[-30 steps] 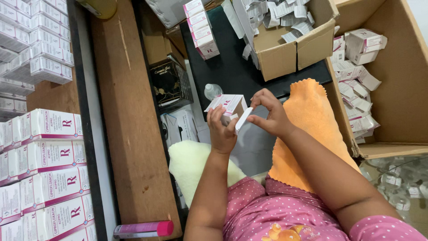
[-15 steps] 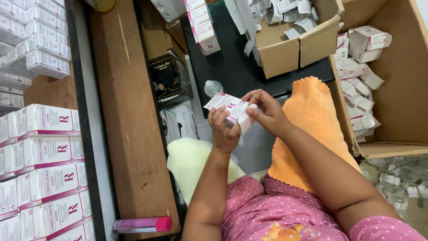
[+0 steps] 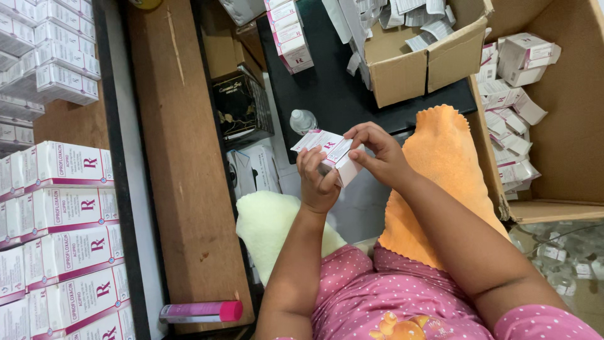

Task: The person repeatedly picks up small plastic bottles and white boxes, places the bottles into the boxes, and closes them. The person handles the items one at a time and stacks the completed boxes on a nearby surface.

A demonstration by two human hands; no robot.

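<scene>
Head view, looking down: both hands meet mid-frame over a dark bench [image 3: 327, 94]. Left hand [image 3: 318, 179] is curled shut round a small white carton [image 3: 331, 153] w/ pink trim, gripping it from below, fingers wrapped on its near side. Right hand [image 3: 377, 154] comes in from the right, fingertips pinched on the carton's top end; can't tell if the flap is open or closed. Carton sits in the air between the 2 hands, tilted, just in front of a small clear bottle [image 3: 302, 120] w/ a pale cap that stands on the bench behind it.

Around: an orange cloth [image 3: 440, 164] lies under the right forearm, a pale yellow cloth [image 3: 270, 223] under the left arm. Behind the hands, an open brown cardboard box [image 3: 415, 69] holds folded paper leaflets. To the right, a bigger cardboard box [image 3: 560, 145] on its side w/ loose white cartons [image 3: 513, 94] heaped inside. Far left, rows of stacked white-and-pink cartons [image 3: 69, 208] beside a wooden plank [image 3: 182, 157]; a pink tube [image 3: 200, 311] lies at its near end. A dark printed box [image 3: 242, 107] sits left of the bottle. 1 more carton stack [image 3: 289, 34] stands top-centre.
</scene>
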